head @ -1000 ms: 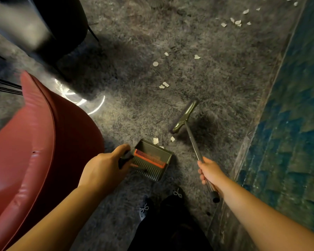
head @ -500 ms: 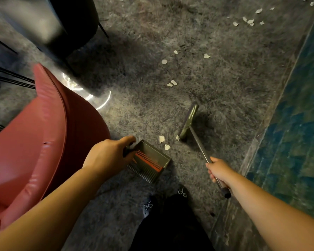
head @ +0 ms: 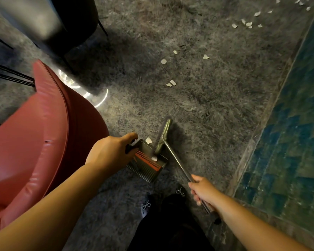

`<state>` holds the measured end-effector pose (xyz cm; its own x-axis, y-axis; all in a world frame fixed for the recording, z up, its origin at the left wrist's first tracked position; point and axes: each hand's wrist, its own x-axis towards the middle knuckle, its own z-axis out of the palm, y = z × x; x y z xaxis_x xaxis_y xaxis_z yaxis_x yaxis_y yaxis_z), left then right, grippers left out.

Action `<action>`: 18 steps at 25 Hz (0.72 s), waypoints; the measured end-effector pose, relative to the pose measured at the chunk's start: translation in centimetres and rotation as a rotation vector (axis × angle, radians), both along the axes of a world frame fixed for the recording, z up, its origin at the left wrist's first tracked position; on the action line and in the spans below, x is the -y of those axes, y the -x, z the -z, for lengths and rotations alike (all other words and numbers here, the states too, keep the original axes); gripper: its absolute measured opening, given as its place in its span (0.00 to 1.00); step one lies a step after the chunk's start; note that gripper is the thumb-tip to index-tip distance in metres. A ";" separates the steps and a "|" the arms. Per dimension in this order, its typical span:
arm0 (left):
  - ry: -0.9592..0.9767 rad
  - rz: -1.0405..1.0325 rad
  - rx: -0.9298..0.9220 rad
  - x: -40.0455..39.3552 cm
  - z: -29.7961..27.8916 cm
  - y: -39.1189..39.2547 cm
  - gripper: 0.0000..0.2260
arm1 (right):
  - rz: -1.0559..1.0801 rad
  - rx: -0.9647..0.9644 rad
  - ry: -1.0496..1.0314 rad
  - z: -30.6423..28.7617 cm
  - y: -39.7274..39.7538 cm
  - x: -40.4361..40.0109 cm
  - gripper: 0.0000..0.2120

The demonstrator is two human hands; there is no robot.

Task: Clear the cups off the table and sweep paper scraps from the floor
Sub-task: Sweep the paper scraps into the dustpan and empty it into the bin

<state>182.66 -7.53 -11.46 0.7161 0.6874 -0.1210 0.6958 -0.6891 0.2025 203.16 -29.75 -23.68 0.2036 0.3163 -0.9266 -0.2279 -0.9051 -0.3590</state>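
My left hand [head: 111, 151] grips the black handle of a dark dustpan [head: 147, 160] with a red comb strip, set on the grey carpet. My right hand [head: 202, 191] holds the metal shaft of a small broom [head: 163, 136], whose head lies at the pan's mouth. One white paper scrap [head: 154, 158] sits inside the pan and another scrap [head: 148, 140] lies at its far edge. More scraps lie farther off: a pair [head: 171, 83], a round one [head: 163, 61], and several scraps [head: 246, 24] near the top right.
A red chair [head: 34, 138] stands close on the left. A dark round table base [head: 67, 20] and its chrome foot ring [head: 98, 98] are behind it. A blue-green patterned strip [head: 288, 142] borders the carpet on the right. My dark shoes [head: 161, 201] are at the bottom.
The broom head has swept left toward the dustpan, pushing the nearby scraps; one now lies inside the pan. The dustpan stays in my left hand.
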 end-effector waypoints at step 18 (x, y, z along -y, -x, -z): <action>0.012 -0.099 0.024 0.6 0.4 1.7 0.18 | -0.219 0.099 0.072 3.6 0.1 -3.4 0.20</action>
